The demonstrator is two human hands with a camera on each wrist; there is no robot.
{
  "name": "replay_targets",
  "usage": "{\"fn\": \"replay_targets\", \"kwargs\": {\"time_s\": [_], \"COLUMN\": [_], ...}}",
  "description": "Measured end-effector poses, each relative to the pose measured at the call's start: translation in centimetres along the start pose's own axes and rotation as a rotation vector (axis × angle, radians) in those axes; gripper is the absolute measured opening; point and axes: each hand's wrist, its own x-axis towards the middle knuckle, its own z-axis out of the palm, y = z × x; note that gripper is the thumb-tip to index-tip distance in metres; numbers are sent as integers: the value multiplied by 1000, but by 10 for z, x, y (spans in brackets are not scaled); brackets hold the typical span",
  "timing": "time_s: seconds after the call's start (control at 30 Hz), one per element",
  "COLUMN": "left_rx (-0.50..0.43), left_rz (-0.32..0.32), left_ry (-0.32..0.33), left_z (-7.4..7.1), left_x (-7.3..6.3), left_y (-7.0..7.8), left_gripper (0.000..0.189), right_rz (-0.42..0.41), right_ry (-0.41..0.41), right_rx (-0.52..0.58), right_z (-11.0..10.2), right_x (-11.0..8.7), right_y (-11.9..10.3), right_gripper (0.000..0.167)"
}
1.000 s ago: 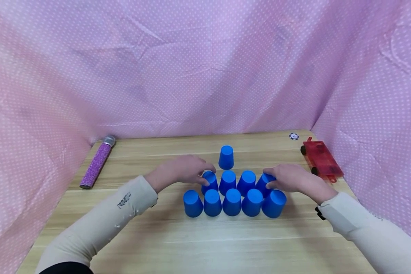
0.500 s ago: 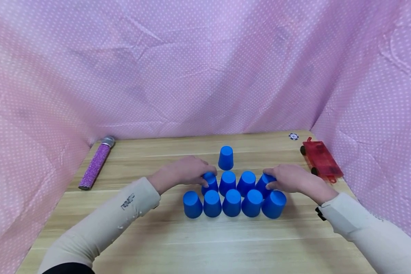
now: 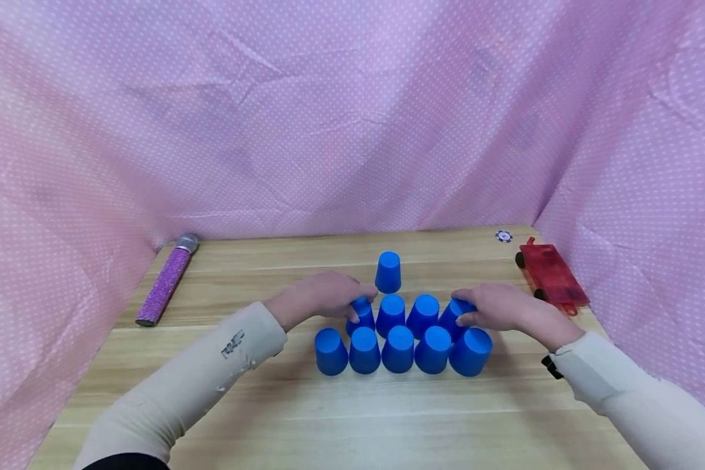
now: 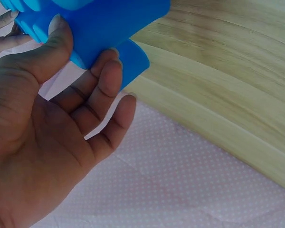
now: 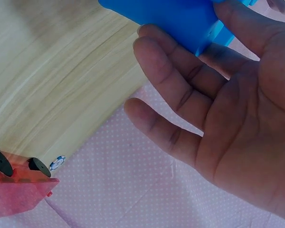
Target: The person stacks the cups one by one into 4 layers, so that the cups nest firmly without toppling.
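Upside-down blue cups stand in two rows in the head view. My left hand (image 3: 329, 295) holds the leftmost cup (image 3: 361, 318) of the back row, thumb on the near side and fingertips on the far side. In the left wrist view that cup (image 4: 109, 28) lies between thumb and fingers, the little finger off it. My right hand (image 3: 496, 307) grips the rightmost back-row cup (image 3: 451, 320). Two more cups, a left one (image 3: 390, 315) and a right one (image 3: 422, 316), stand between the hands. The front row of several cups (image 3: 397, 352) is nearer me.
A single upside-down blue cup (image 3: 388, 274) stands behind the rows. A purple glitter microphone (image 3: 167, 281) lies at the table's left edge. At the right are a red see-through toy cart (image 3: 553, 274) and a poker chip (image 3: 504, 236). Pink dotted cloth (image 3: 352, 130) hangs around the wooden table (image 3: 352, 424).
My left hand has shifted slightly to the right, its fingers reaching further over the leftmost back-row cup. The right hand and the other cups look still.
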Motion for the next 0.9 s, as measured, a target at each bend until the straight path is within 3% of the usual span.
{"fn": "replay_targets", "kwargs": {"time_s": [0.4, 0.7, 0.9], "left_rx": [12, 32, 46], "left_rz": [-48, -81, -74], "left_ry": [-49, -46, -40], "left_z": [-8, -4, -4], "left_x": [3, 0, 1], "left_y": [10, 14, 15], "left_gripper": [41, 53, 44], "right_rz": [11, 30, 27], "right_ry": [-24, 45, 45], "right_rx": [0, -47, -13], "right_z": [-22, -44, -46], "right_x": [13, 45, 67], "right_y": [9, 5, -2], "right_gripper": [62, 59, 58]}}
